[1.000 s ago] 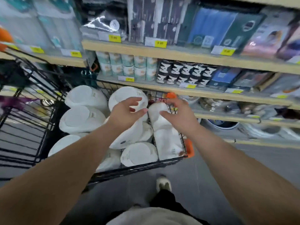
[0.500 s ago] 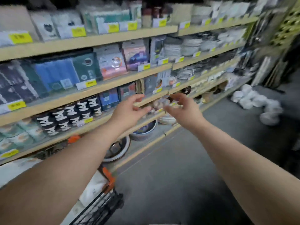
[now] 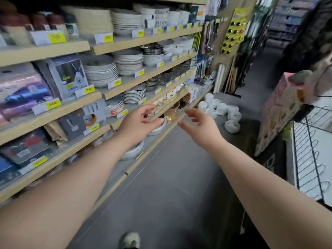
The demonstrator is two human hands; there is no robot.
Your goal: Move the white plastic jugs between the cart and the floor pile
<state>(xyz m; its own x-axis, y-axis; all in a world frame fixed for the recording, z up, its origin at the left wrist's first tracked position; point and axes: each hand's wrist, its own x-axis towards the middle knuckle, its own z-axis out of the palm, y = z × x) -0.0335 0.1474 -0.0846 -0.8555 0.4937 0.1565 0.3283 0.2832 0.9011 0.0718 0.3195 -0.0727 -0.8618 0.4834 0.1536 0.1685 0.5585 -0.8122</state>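
1. I am looking along a shop aisle with wooden shelves (image 3: 125, 43) running from 9 o'clock up toward 1 o'clock, carrying stacks of plates (image 3: 101, 72) and packaged goods with yellow price tags (image 3: 89, 90).
2. A wire rack (image 3: 312, 159) is standing at 3 o'clock, with a pink patterned box (image 3: 280, 106) leaning just beyond it.
3. White wrapped bundles (image 3: 222, 112) are lying on the grey floor (image 3: 170, 177) at 1 o'clock, well apart from both hands.
4. My left hand (image 3: 138, 123) is reaching out at 12 o'clock, its grip relaxed with fingers loosely curled and holding nothing.
5. My right hand (image 3: 201, 126) is hovering beside it at 1 o'clock over the floor, its grip likewise loose and empty.
6. A white bowl (image 3: 159, 127) is sitting on the lowest shelf just behind the left fingers, partly covered by them; I cannot tell whether they are touching it.
7. A gold-banded cup stack (image 3: 172, 114) is standing just beyond the bowl, between the two hands in my view.
8. A shoe (image 3: 131, 239) is showing at 6 o'clock.
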